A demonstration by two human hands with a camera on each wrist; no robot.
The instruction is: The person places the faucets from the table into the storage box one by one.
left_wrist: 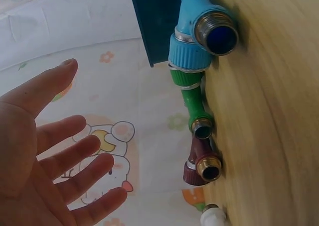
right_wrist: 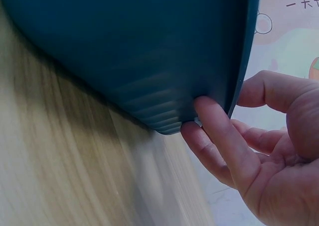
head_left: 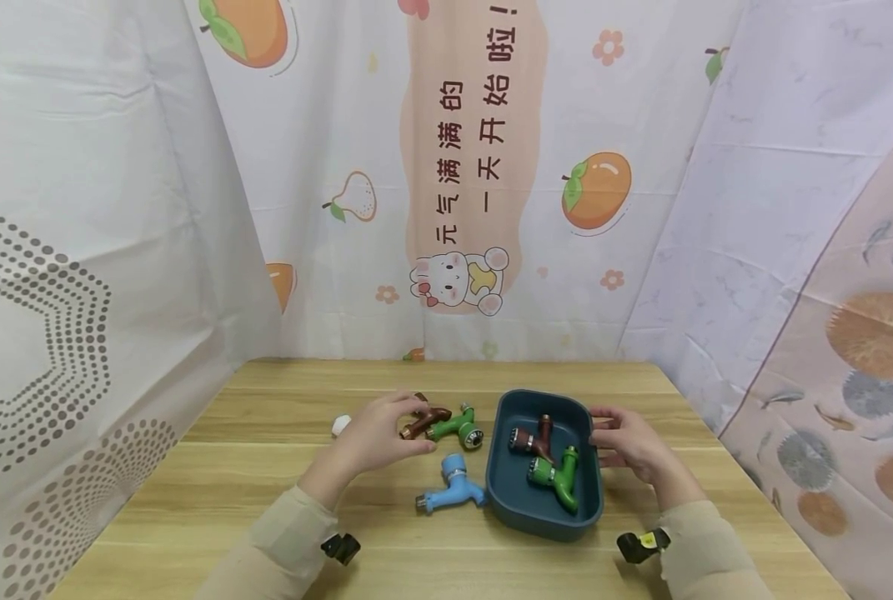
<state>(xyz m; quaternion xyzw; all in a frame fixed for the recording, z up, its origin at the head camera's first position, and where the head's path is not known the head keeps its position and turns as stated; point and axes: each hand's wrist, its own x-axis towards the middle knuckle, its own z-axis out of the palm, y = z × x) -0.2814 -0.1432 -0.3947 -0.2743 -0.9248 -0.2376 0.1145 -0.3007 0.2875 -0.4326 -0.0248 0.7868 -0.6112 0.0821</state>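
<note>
The left hand (head_left: 377,432) is hovering over the desk (head_left: 266,475) a bit left of the middle, fingers loose and spread, and it isn't holding anything; the left wrist view is showing a gap between it and the faucets. Right hand (head_left: 629,442) is gripping the dark blue bin (head_left: 544,524) by its wall, fingers bending at the rim, on the side facing the desk's right edge. The bin itself is sitting a little right of the desk's middle. As for how far along this is, I'd call it partway: a brown faucet (head_left: 545,431) and a green one (head_left: 564,481) are already lying inside the bin, brown nearer the desk's far edge, green nearer the near edge. Left outside, a light blue faucet (head_left: 455,492) is lying just beside the bin, toward the near edge, while a second green faucet (head_left: 449,428) and a second brown one (head_left: 433,416) are lying close together toward the far edge, right by the left hand. There's also a white piece (head_left: 341,425) peeking out on the left-edge side of that hand; it's probably another faucet, but too much is hiding to tell. So I'm counting two in, three out, plus that white maybe.
</note>
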